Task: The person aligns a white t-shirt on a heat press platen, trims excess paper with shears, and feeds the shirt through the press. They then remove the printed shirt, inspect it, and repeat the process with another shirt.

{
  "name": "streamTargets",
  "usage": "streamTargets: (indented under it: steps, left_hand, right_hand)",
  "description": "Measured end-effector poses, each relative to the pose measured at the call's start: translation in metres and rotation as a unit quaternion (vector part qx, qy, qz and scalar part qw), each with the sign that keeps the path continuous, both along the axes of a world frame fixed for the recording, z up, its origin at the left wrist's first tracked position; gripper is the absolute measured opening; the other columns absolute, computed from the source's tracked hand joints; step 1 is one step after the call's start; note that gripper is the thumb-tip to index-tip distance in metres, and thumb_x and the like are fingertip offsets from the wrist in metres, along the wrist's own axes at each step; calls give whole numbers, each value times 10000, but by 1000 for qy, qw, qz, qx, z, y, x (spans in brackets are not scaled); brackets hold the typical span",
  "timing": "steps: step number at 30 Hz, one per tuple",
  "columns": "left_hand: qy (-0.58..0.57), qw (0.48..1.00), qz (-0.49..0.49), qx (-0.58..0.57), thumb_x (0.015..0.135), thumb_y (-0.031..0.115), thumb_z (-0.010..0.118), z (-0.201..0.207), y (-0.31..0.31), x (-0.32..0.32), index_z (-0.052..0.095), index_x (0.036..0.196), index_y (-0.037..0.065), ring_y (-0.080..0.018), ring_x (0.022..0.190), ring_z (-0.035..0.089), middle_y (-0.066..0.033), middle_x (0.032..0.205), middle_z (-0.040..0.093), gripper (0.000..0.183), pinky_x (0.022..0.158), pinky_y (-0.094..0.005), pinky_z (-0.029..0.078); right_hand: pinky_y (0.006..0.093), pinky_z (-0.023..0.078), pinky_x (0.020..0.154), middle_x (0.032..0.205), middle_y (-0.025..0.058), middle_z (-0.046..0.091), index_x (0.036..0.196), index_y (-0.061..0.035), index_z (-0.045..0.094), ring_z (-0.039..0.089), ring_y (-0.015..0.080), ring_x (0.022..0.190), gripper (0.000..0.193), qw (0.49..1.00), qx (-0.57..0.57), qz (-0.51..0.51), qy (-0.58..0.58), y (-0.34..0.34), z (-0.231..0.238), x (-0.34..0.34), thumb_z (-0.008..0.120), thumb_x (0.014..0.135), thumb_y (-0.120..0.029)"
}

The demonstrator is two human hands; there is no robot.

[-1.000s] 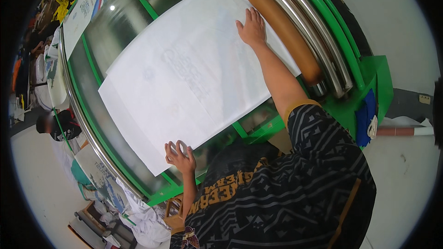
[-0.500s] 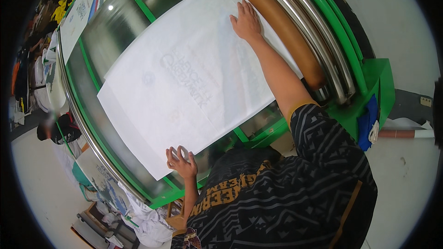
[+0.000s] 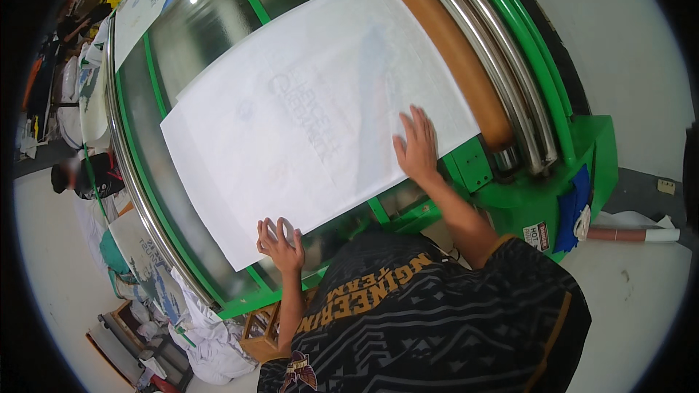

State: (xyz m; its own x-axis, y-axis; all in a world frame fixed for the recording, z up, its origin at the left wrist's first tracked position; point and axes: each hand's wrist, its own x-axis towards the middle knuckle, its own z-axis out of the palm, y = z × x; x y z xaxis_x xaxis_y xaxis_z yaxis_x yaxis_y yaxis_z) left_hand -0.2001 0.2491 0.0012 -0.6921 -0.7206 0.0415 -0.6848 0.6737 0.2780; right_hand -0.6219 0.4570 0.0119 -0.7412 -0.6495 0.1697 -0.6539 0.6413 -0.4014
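Note:
A large white sheet (image 3: pixel 291 153) lies over the metal bed of a green-framed roller machine. Faint printed shapes show through it. My right hand (image 3: pixel 417 147) rests on the sheet near its right-hand part, palm down with fingers stretched. At the sheet's near left edge, my left hand (image 3: pixel 282 247) touches down with its fingers spread. Neither hand grips anything.
A brown roller (image 3: pixel 451 51) and shiny metal rollers (image 3: pixel 502 65) run along the machine's right side. Another printed sheet (image 3: pixel 145 0) lies at the far left. A person (image 3: pixel 84 175) is beyond the left rail. Blue cloth (image 3: pixel 574 207) hangs at the right end.
My right hand has drawn back across the sheet from its far right part toward me. My left hand stays by the near left edge. The whole view has shifted slightly.

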Motion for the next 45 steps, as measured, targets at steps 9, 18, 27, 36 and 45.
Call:
streamTargets:
  steps: [9,18,27,36,45]
  left_hand:
    - [16,1000,9,9,1073,456,706,-5,-2,-1,647,1540,173,-408,1677,325,-198,1704,443,548,1259,-609,221]
    - [61,993,20,95,1079,432,734,33,-34,-86,625,1557,153,-418,1608,374,-230,1689,425,564,1273,-633,253]
    - [77,970,-218,81,1107,425,690,29,-113,-328,577,1632,193,-375,1628,409,-151,1754,437,584,1254,-634,346]
    - [49,962,-263,-62,1158,557,547,-27,-219,-508,492,1733,344,-321,1749,255,-41,1902,278,616,1333,-681,269]
    - [2,956,-259,-135,1161,690,396,-63,-248,-538,385,1772,484,-265,1783,154,22,1926,226,645,1353,-795,87]
  right_hand:
    - [648,247,1375,1795,251,376,1648,-36,535,330,461,1681,635,1000,-1,-11,-26,44,-1,69,687,1077,-267]
    - [632,224,1389,1791,229,392,1669,-62,525,330,438,1686,664,1000,15,6,-19,1,13,79,693,1077,-310]
    - [620,179,1405,1879,183,285,1743,-123,466,229,427,1742,727,997,66,7,-39,-38,6,70,663,1101,-400]
    - [641,215,1387,1883,151,302,1764,-244,470,263,420,1731,725,993,94,2,-66,-46,6,56,669,1091,-425]
    - [595,193,1396,1883,135,333,1742,-304,530,298,409,1729,649,991,89,-13,-102,-48,10,50,623,1112,-431]
